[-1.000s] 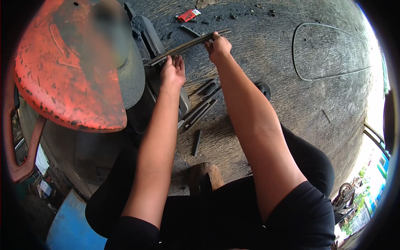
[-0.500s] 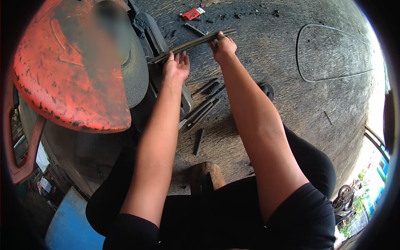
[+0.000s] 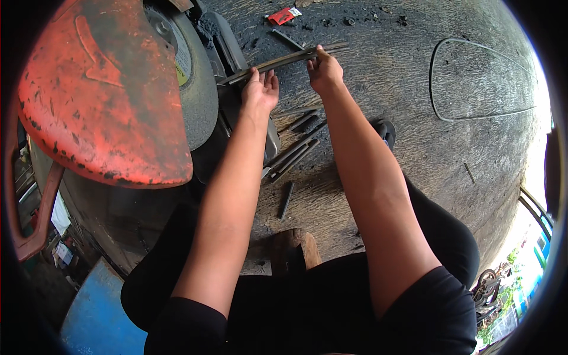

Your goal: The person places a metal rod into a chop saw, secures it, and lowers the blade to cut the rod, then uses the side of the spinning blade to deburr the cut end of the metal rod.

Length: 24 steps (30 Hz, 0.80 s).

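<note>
Two or so thin, dark metal bars lie side by side, held slightly slanted across the front of a cut-off saw. My left hand, palm up, supports them near their left end with curled fingertips. Farther right, my right hand pinches the same bars, its thumb on top. Their left ends reach the saw's dark base and vise. Beside them stands the grey abrasive disc, partly covered by a worn red guard with a raised arrow.
Several short metal pieces lie on the worn, dark wooden surface beyond my lap. A red packet and small scraps sit at the far side. A thin bent loop lies right. At lower left is a blue panel.
The whole view has shifted a little, so most things appear slightly farther right. Both hands keep hold of the bars in nearly the same place beside the saw.
</note>
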Each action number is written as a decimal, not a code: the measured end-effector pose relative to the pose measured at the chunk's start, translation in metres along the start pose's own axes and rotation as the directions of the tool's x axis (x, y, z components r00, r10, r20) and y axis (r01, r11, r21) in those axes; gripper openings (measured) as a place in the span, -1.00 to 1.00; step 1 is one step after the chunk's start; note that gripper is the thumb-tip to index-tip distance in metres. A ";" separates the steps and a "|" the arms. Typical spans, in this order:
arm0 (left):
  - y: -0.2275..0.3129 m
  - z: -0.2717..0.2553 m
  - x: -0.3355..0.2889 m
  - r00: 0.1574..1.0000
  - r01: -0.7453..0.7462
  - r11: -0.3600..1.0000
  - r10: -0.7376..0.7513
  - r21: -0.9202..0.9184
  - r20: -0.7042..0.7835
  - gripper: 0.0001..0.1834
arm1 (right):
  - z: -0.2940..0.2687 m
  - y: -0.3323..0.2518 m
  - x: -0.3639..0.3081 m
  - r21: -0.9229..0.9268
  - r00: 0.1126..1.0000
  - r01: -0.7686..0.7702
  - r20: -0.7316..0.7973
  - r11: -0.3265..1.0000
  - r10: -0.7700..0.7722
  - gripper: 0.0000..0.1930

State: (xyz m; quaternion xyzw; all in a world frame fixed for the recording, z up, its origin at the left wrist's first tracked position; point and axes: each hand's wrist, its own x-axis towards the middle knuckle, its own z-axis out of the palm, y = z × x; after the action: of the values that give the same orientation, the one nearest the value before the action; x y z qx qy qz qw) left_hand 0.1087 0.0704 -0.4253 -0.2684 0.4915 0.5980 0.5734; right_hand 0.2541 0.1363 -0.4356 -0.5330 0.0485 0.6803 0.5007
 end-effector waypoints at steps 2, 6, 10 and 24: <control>-0.002 0.001 0.001 1.000 -0.007 1.000 0.007 0.006 0.011 -0.70 | -0.006 0.003 0.008 0.027 0.997 -0.037 0.070 0.999 0.035 -0.82; 0.001 -0.005 -0.001 0.999 -0.035 0.999 0.035 0.015 0.038 -0.67 | 0.001 0.012 0.001 0.109 0.993 -0.089 0.093 0.990 0.079 -0.38; 0.000 -0.002 -0.003 0.998 -0.044 0.999 0.043 0.032 0.035 -0.67 | 0.000 0.011 0.000 0.118 0.990 -0.072 0.132 0.990 0.056 -0.18; 0.001 -0.002 0.000 0.999 -0.016 1.000 0.015 0.019 0.048 -0.56 | 0.004 0.007 -0.007 0.072 0.995 -0.016 0.103 0.997 0.008 -0.39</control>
State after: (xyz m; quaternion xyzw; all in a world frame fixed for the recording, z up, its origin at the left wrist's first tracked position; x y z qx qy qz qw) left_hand 0.1073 0.0690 -0.4257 -0.2446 0.4855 0.6039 0.5829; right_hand 0.2458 0.1310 -0.4313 -0.4784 0.0507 0.7075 0.5177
